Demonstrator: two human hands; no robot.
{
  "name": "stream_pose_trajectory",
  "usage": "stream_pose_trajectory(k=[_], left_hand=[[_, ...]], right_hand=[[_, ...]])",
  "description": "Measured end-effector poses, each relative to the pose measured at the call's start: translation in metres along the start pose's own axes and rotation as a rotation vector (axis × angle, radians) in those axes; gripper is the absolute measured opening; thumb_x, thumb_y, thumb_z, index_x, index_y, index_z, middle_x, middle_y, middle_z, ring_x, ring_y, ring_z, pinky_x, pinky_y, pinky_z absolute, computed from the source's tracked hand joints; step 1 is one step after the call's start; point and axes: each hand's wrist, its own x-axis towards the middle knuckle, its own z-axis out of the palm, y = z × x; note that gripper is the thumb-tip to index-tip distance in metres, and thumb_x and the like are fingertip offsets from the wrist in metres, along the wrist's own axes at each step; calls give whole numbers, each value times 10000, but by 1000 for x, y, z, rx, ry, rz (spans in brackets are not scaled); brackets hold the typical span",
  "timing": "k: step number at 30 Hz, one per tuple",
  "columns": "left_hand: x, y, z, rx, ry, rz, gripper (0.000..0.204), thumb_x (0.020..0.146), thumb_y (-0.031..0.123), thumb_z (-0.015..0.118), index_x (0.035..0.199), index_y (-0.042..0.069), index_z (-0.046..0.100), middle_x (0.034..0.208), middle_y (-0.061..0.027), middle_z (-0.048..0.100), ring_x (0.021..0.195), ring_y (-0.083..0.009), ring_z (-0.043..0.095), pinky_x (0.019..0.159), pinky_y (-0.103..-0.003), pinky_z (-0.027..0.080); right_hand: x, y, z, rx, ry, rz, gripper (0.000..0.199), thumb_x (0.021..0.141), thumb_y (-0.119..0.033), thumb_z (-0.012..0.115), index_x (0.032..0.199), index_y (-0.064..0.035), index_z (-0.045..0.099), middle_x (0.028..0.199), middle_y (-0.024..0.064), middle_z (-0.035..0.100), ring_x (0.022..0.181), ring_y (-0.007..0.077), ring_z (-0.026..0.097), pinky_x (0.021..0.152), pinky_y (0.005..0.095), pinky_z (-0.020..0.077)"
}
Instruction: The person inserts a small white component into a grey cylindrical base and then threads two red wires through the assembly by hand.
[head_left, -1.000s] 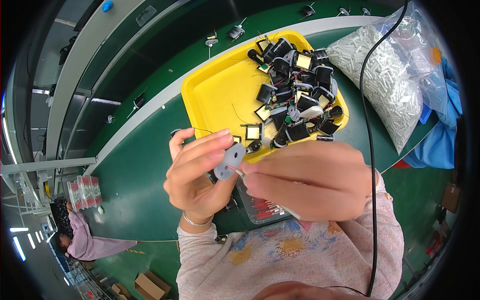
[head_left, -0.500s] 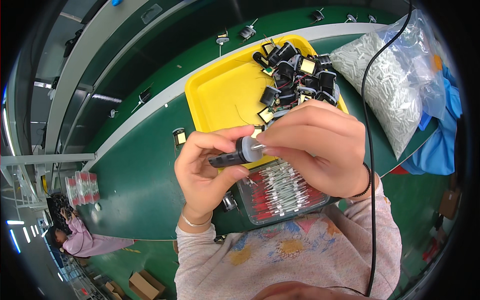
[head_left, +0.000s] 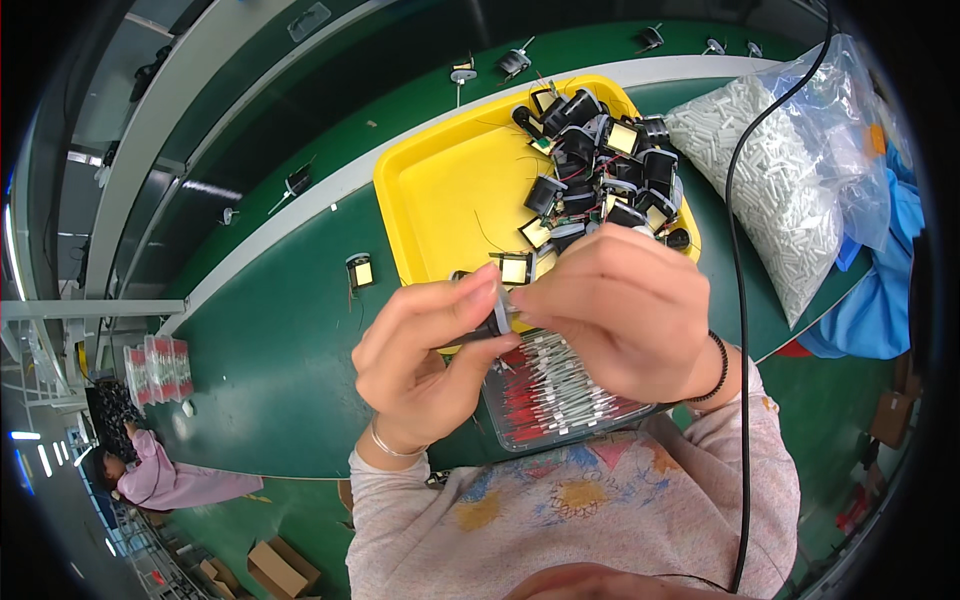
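Small dark component (head_left: 490,325) at frame centre, pinched between left hand (head_left: 425,365) thumb and fingers, apparently steadied for fitting. Right hand (head_left: 620,310) curled over from the right, fingertips clenched on its end. Held above clear tray of red-tipped leads (head_left: 555,395), just below yellow tray (head_left: 450,195).

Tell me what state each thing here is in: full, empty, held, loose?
Left hand: shut on the small black part.
Right hand: shut on the same small black part.
Yellow tray: partly filled, black coil parts heaped at its far right.
Clear box: holds red-tipped pins.
Plastic bag: full of white pieces.
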Motion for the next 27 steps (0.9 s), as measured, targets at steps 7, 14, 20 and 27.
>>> stream_pose_trajectory(k=[7, 14, 20, 27], left_hand=[[-2, -1, 5, -150, 40, -104, 360, 625, -104, 734, 968, -73, 632, 962, -196, 633, 917, -253, 643, 819, -314, 513], [5, -10, 4, -183, 30, -149, 438, 653, -68, 742, 1056, -64, 570, 986, -202, 636, 948, -255, 633, 851, -308, 491], [12, -19, -5, -373, -29, -165, 317, 701, -42, 723, 929, -10, 506, 1045, -215, 620, 1001, -264, 610, 891, -342, 467], [7, -18, -3, -371, -17, -98, 282, 722, -49, 705, 884, -7, 477, 1010, -212, 619, 951, -252, 626, 847, -328, 489]], right_hand=[[-1, -4, 6, 32, -1, -5, 260, 559, 93, 651, 801, 1, 672, 712, 66, 606, 606, 188, 584, 530, 273, 452], [3, 14, 9, 275, -30, 206, 146, 651, 36, 696, 786, -3, 658, 730, 77, 630, 647, 198, 607, 568, 278, 474], [7, 12, 0, 201, -34, 173, 202, 642, 92, 686, 829, 23, 649, 780, 112, 655, 690, 206, 624, 626, 276, 488], [8, 9, 2, 170, -18, 133, 140, 660, 24, 699, 791, -15, 666, 718, 66, 639, 617, 195, 606, 560, 269, 478]])
